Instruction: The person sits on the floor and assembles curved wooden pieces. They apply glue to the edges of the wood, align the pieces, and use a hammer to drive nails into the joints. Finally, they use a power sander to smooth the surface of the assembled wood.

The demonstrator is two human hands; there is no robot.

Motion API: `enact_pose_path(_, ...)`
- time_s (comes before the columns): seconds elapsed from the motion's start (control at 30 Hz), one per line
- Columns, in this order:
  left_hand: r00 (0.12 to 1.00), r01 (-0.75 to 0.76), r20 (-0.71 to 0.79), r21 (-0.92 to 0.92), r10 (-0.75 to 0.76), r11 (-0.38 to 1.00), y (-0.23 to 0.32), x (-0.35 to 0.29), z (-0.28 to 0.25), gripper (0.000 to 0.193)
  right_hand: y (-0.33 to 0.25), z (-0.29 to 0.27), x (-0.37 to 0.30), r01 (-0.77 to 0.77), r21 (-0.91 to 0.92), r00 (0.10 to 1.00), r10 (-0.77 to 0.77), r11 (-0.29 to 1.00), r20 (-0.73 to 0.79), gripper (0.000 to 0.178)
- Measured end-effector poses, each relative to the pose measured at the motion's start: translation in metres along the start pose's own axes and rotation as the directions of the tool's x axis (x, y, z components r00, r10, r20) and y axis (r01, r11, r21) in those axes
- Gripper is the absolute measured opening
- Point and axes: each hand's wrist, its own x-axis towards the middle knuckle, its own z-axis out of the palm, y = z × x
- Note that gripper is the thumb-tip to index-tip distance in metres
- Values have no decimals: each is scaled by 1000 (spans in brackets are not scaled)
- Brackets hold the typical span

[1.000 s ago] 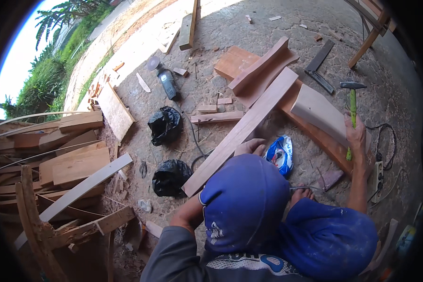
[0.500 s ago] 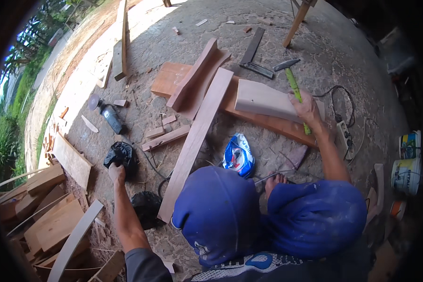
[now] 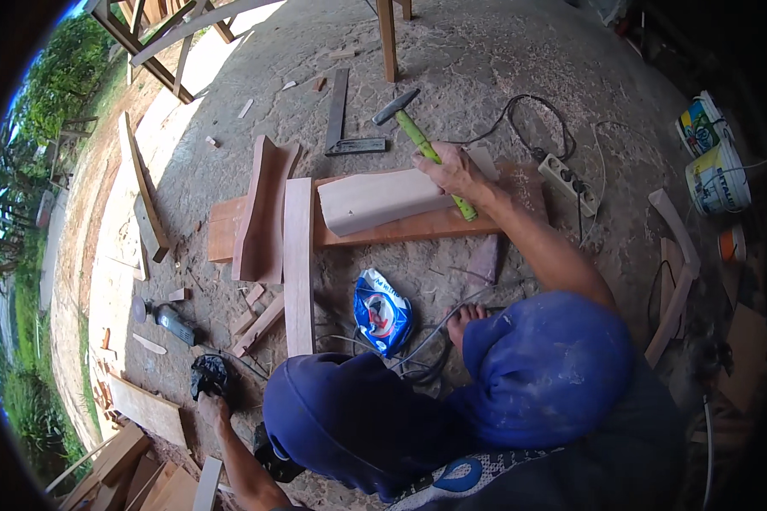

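Note:
My left hand is closed around a crumpled black plastic bag, low at the left. A hammer with a green handle and a dark metal head is gripped in my right hand. That hand is over the right end of a pale shaped wood block, which lies on a reddish plank. To the left, a long pale board and a curved wood piece lie across the plank. A blue and white plastic packet stands before my knees.
An angle grinder lies on the concrete at the left, near scrap boards. Beyond the plank is a try square. At the right are a corded power strip and buckets. A wooden trestle leg stands at the back.
The view has turned, so the plank, block and hammer appear farther left. My left hand still grips the black bag and my right hand still holds the hammer over the block.

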Motion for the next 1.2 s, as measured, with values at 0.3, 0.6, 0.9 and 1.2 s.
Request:
enact_pose_path(0.3, 999, -4, 39, -624, 36, 781, 77, -6, -86, 9, 2, -3, -1, -37, 153, 999, 42, 988, -27, 40)
enact_pose_path(0.6, 522, -639, -160, -725, 838, 259, 458, -68, -141, 12, 4, -6, 0, -74, 201, 997, 79, 977, -15, 38)
enact_pose_path(0.9, 415, -369, -179, -929, 892, -14, 563, -92, -90, 12, -8, -4, -5, -56, 259, 998, 62, 964, -16, 39)
enact_pose_path(1.2, 464, -514, -235, -856, 854, 43, 573, -104, -72, 7, -20, -22, -41, 36, 367, 992, 10, 930, -124, 41)
